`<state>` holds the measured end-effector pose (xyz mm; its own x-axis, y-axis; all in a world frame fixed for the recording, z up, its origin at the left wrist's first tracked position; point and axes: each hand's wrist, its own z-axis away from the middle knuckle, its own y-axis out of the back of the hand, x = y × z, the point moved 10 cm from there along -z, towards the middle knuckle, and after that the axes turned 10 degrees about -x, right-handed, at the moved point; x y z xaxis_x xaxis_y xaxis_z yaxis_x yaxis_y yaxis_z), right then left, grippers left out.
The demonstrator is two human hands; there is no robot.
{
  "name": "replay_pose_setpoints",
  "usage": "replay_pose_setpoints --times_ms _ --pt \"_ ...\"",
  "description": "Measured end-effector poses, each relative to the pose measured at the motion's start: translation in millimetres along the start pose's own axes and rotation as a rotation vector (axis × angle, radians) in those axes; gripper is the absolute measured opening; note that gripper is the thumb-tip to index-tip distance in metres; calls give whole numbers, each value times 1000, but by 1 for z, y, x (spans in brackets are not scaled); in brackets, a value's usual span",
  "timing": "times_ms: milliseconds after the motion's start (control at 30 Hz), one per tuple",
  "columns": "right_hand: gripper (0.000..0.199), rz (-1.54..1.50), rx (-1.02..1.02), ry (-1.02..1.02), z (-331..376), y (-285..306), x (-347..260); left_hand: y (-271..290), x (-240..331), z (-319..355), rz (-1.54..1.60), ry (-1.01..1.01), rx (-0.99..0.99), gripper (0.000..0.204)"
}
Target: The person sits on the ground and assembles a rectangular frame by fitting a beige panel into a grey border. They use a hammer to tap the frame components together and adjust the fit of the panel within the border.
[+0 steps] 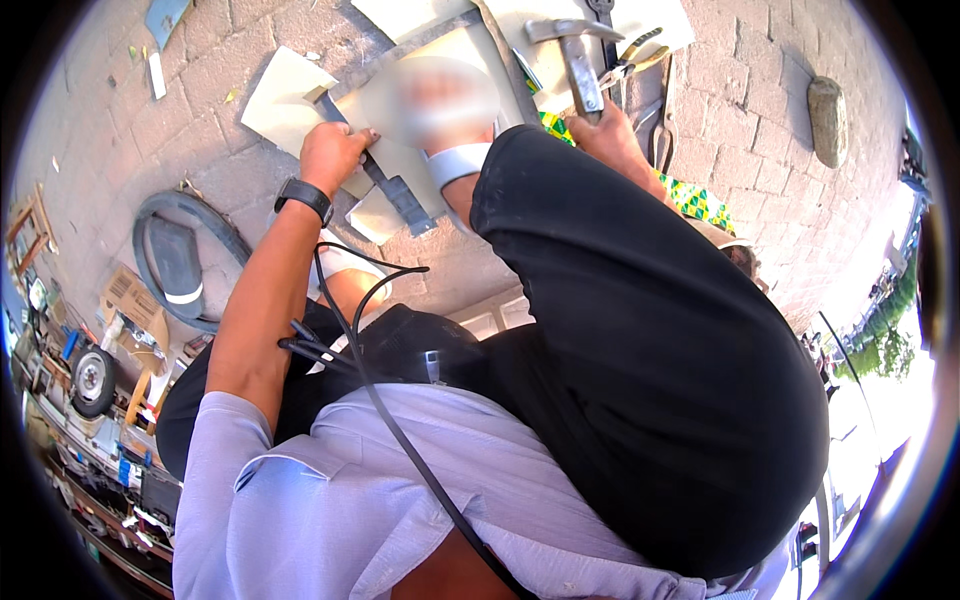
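Note:
My left hand (pixel 336 157) is closed on a dark flat strip (pixel 376 172), which slants down to the right and has a thicker block near its lower end. Its material is hard to make out. Pale flat sheets (pixel 285 98) lie around and under the strip. On the other side of my raised knee, my right hand (pixel 608 138) grips the lower end of a hammer (pixel 580 72), its metal head pointing away from me. Between my hands a smeared patch hides what lies beside my pale-cuffed ankle (pixel 462 165).
Pliers (pixel 640 52), a wrench (pixel 603 12) and shears (pixel 660 135) lie right of the hammer, near green-and-yellow patterned material (pixel 700 203). A stone (pixel 828 122) rests on the brick paving. Left are a black rubber loop (pixel 147 245), a small wheel (pixel 93 380) and clutter. A black cable (pixel 400 425) crosses my lap.

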<state>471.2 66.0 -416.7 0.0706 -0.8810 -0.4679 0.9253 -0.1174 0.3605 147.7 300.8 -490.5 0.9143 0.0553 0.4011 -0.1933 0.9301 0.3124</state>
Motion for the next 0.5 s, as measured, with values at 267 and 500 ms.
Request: replay_pose_setpoints --times_ms 267,500 --pt "39 231 20 118 6 -5 12 0 -5 1 -42 25 8 42" --pt "33 118 90 165 5 -1 27 7 7 4 -14 12 17 37"
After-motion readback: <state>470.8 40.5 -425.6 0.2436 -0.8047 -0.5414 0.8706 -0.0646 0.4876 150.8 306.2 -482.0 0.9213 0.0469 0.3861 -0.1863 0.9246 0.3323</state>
